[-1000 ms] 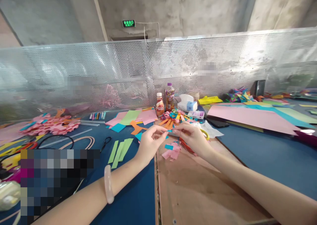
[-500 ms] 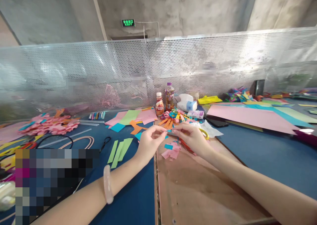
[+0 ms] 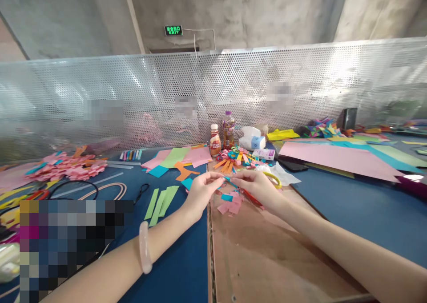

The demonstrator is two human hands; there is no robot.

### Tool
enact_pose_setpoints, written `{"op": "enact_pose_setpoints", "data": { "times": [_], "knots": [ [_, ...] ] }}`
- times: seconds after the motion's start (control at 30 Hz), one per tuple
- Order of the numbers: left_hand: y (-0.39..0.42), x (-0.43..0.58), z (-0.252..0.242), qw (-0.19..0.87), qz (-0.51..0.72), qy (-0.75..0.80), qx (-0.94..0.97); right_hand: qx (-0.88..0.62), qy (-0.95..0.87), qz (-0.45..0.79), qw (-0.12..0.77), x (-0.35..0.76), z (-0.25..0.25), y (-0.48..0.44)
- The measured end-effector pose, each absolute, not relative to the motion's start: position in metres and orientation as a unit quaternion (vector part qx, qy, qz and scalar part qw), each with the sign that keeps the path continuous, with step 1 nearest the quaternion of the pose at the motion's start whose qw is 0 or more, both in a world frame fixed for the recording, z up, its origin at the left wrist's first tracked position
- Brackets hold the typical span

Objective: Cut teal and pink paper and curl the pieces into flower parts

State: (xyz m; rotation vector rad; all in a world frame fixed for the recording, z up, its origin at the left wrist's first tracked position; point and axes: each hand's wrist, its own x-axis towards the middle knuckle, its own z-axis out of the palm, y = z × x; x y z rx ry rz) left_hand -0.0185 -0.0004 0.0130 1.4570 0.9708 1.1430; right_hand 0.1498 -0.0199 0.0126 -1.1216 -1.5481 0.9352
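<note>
My left hand and my right hand are raised over the wooden board, fingertips close together. Between them they pinch a small strip of blue paper, each hand at one end. Below the fingers lie pink paper scraps with a small blue piece on top. A yellow loop handle shows behind my right hand, and a red strip-like thing shows beneath it; what they belong to is partly hidden. Green paper strips lie left of my left hand.
Behind the hands are a colourful paper-strip bundle, two bottles, a tissue pack and a small box. Pink folded paper is heaped left; large pink sheets lie right. A perforated metal screen closes the back.
The blue strip shows a little more between my fingertips, and my hands have shifted only slightly. Both still pinch it; the things on the table have not moved.
</note>
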Motion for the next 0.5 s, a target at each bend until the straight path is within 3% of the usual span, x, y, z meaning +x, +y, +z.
{"op": "enact_pose_setpoints", "data": {
  "times": [0.5],
  "knots": [
    [-0.0001, -0.0194, 0.0119, 0.506, 0.463, 0.4, 0.608, -0.414, -0.543, 0.53, 0.503, 0.1493, 0.0026, -0.0166]
  ]
}}
